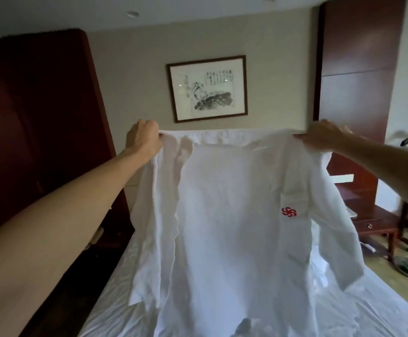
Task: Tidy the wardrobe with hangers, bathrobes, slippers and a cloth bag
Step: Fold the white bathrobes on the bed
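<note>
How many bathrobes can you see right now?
1: a white bathrobe held up by its shoulders over the bed, left hand and right hand gripping it. Others may be hidden.

Beige wall with framed ink painting [207,88], dark red wood panels [358,57], white-sheeted bed [115,302], wooden side table [377,224]
</note>
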{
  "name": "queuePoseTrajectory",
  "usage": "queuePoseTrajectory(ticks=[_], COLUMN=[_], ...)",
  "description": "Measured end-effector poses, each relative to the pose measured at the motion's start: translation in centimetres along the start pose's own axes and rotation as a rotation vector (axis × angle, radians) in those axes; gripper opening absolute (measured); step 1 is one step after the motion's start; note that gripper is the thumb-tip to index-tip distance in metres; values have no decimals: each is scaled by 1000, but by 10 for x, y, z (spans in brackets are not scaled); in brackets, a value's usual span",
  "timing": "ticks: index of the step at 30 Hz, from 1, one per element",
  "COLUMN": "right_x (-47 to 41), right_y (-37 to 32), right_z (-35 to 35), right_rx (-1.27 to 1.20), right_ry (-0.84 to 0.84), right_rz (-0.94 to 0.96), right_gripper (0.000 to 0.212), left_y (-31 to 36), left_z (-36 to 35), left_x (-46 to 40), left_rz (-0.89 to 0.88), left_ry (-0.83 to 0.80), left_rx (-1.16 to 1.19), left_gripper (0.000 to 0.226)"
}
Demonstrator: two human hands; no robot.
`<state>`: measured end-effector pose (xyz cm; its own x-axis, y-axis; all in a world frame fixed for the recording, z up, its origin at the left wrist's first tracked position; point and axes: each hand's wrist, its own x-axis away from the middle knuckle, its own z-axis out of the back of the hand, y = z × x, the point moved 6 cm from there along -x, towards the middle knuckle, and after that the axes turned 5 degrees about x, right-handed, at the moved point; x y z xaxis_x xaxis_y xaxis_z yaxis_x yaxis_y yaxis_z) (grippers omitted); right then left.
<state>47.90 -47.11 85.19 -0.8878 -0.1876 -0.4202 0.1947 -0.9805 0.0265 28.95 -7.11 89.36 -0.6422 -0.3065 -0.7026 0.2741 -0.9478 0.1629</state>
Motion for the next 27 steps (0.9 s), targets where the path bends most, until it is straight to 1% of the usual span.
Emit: queuePoseTrajectory(ticks=[2, 5, 9, 11, 13, 15, 18, 21, 24, 27], right_x=[2, 12, 32, 39, 50, 68, 103, 135, 167, 190], right_y=[-4, -18, -23, -28, -30, -29, -23, -12, 2, 17], right_z=[25, 58, 76, 79, 81, 87, 106, 123, 135, 139], right_rx=[-102, -204, -446, -556, -710, -844, -1011, -1165, -1225, -1233], right_ry=[7, 0, -46, -102, -140, -145, -115, -18, 66, 75], right_rz=[-48, -48, -104, -117, -169, -233, -293, -377, -423, -428], right_gripper=[79, 53, 45, 35, 26, 28, 29, 29, 34, 40], left_y=[0, -2, -7, -6, -3, -1, 3, 9, 22, 38], left_z=[26, 54, 82, 98, 114, 130, 151, 169, 182, 183], left_x=[-2, 3, 19, 30, 43, 56, 78, 103, 126, 143], left_rz=[34, 76, 99, 100, 104, 112, 154, 238, 289, 350], left_ry=[47, 71, 53, 52, 62, 75, 94, 84, 45, -13], left_rx=[-25, -103, -170, -189, -198, -196, -99, 71, 253, 429], left_gripper=[13, 12, 19, 19, 20, 24, 26, 32, 31, 29])
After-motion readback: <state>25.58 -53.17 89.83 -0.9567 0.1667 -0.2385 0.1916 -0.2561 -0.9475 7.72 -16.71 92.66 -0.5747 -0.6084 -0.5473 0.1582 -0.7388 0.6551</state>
